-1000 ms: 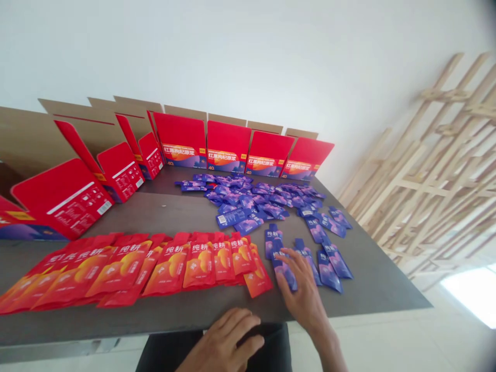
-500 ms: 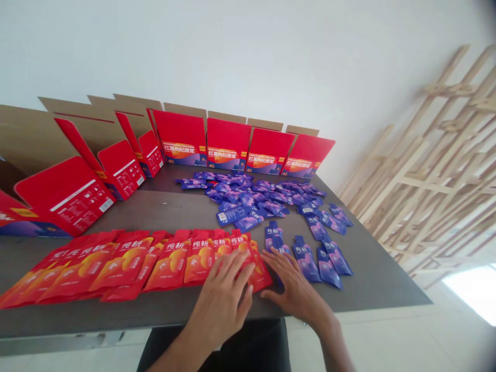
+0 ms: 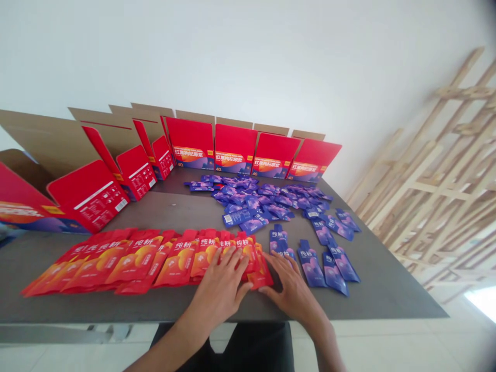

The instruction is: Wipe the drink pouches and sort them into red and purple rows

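My left hand [image 3: 220, 287] lies flat with fingers spread on the right end of a row of overlapping red-orange pouches [image 3: 127, 261] along the near side of the dark table [image 3: 174, 212]. My right hand [image 3: 290, 289] rests flat beside it, fingers stretched out, covering a blue-purple pouch [image 3: 279, 243] and touching the last red pouch [image 3: 260, 274]. Three more blue pouches [image 3: 327, 261] lie in a row just right of that hand.
A heap of several blue pouches [image 3: 263, 199] lies mid-table. Open red cartons [image 3: 232, 150] with brown flaps stand along the back and left edges. A wooden lattice [image 3: 437, 170] leans on the wall at right. The near table edge is just below my hands.
My left hand came up from my lap onto the red pouches. My right hand slid left from the blue pouches toward the row's end. The view shifted slightly.
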Tool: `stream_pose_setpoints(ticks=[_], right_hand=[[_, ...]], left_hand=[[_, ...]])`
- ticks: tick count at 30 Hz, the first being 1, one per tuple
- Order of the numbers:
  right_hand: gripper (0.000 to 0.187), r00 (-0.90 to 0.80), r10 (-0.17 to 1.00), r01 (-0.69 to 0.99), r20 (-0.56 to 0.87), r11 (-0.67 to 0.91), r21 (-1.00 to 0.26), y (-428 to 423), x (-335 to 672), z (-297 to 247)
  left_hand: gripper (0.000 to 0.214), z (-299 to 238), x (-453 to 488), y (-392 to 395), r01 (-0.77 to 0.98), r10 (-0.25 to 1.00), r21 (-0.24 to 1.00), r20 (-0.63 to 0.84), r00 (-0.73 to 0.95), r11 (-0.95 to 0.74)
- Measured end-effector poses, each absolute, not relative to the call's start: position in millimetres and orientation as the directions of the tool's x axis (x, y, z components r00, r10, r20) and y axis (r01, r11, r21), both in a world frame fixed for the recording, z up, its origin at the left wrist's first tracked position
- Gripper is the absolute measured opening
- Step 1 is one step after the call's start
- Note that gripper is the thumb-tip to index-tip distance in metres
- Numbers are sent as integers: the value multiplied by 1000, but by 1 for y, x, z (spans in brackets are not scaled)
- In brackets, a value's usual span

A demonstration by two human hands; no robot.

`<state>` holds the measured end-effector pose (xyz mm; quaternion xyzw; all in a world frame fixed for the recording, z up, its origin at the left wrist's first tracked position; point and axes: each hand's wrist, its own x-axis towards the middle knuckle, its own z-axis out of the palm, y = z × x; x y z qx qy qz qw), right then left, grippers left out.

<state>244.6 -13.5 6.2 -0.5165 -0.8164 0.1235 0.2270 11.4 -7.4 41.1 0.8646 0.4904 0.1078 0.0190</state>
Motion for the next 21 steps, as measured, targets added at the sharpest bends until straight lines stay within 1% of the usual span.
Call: stream_pose_setpoints(ticks=[8,12,17,21], right_hand=[[75,-310,887,788,343,441,-429,-6,236,-7],[74,-315,889,787,333,441,-431,-7,236,-6],[72,-310,899,794,309,423,-436,-8,237,-2],[74,-328,895,786,302,436,-438,-10,238,-1]], left_hand=[[55,42,10,-12,835,846,154,183,502,-529],[55,43,10,-12,836,851,173,182,492,-520],[57,50,12,-11,833,855,194,146,498,-519],[56,52,12,-10,827,850,200,163,501,-525]])
